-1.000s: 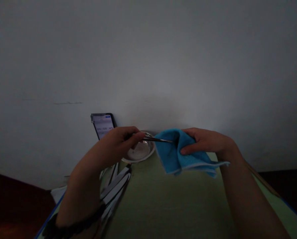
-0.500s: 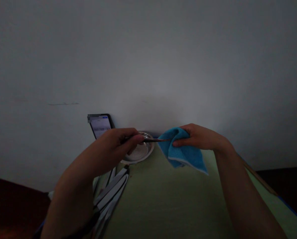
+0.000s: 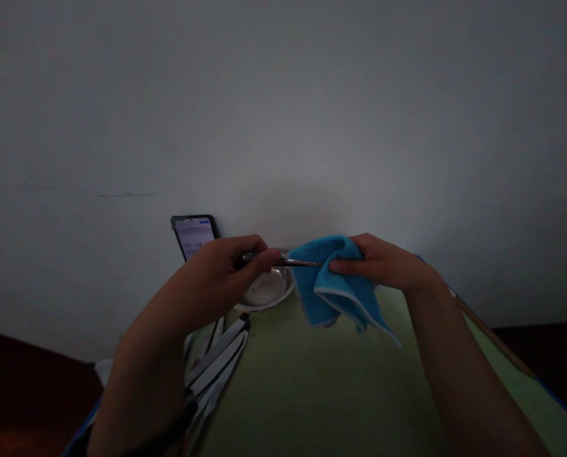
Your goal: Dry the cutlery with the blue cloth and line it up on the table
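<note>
My left hand (image 3: 238, 266) pinches a slim, shiny metal utensil (image 3: 302, 262) between thumb and fingers, holding it level above the table. The utensil's right end goes into a blue cloth (image 3: 314, 295) with a pale hem, so its kind cannot be told. My right hand (image 3: 366, 260) is closed on the cloth, thumb in front, pressing it around that end. The cloth's loose corners hang down. Below and behind my left hand stands a round metal bowl (image 3: 264, 289), partly covered by the hand.
A phone (image 3: 195, 235) with a lit screen leans against the wall (image 3: 283, 127) at the back left. Several flat pale strips with dark edges (image 3: 217, 368) lie on the green tabletop (image 3: 312, 393) beside my left forearm.
The cloth and my right hand's grip have shifted a little left along the utensil. The cloth spreads wider and hangs lower. The whole view has moved slightly.
</note>
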### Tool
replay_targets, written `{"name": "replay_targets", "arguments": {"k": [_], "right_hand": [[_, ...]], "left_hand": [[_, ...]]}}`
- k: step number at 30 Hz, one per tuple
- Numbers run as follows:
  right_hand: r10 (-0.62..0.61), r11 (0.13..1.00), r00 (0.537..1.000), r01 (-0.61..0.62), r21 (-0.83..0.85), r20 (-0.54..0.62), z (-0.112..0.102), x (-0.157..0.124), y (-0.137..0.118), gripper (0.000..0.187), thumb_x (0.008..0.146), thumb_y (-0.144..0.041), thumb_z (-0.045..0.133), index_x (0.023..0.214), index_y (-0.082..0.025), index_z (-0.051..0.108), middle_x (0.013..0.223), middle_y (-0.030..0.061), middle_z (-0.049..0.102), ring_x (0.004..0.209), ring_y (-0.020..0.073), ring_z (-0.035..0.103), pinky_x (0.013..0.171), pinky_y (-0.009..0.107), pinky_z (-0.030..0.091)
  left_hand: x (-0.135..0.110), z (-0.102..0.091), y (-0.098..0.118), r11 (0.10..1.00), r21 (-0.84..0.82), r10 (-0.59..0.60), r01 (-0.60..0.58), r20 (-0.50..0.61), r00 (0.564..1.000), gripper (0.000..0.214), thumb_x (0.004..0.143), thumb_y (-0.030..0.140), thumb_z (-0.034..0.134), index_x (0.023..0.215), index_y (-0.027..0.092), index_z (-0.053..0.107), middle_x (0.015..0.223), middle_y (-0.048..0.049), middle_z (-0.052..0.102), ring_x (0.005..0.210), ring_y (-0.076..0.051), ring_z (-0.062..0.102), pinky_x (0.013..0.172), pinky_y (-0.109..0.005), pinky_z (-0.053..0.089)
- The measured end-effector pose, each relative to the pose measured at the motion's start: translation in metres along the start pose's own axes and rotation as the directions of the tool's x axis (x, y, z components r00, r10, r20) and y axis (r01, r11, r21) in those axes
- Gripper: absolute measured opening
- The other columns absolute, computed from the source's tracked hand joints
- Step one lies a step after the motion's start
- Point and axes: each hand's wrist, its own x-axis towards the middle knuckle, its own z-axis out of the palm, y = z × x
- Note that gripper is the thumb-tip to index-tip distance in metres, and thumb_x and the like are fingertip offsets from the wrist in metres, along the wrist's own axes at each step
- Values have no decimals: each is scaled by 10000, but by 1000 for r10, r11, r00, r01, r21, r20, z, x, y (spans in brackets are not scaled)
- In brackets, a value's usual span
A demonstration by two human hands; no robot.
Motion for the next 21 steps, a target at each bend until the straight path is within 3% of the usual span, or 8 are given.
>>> {"name": "replay_targets", "arguments": {"k": [8,13,21], "right_hand": [[-26,983,999,30,-183,24,1,5,-2,331,759,-427,585,951,-160,620,792,19,648,655,117,575,570,223,470],[-11,982,993,32,-185,114,5,3,-10,313,768,-422,573,941,-165,615,798,8,636,669,114,571,578,211,464],[-60,948,984,109,-299,170,17,8,-18,255,803,-394,525,755,-147,569,646,-28,521,546,69,463,492,172,395]], "left_hand": [[1,1,0,999,20,26,-27,42,999,360,865,446,392,743,160,573,562,29,514,505,-92,455,457,-199,317],[0,4,4,998,6,62,-63,85,994,356,872,428,381,747,159,578,574,32,515,516,-89,457,468,-195,320],[9,21,13,985,-18,172,-171,140,975,350,900,358,330,760,147,572,639,16,535,595,-102,475,539,-206,349]]}}
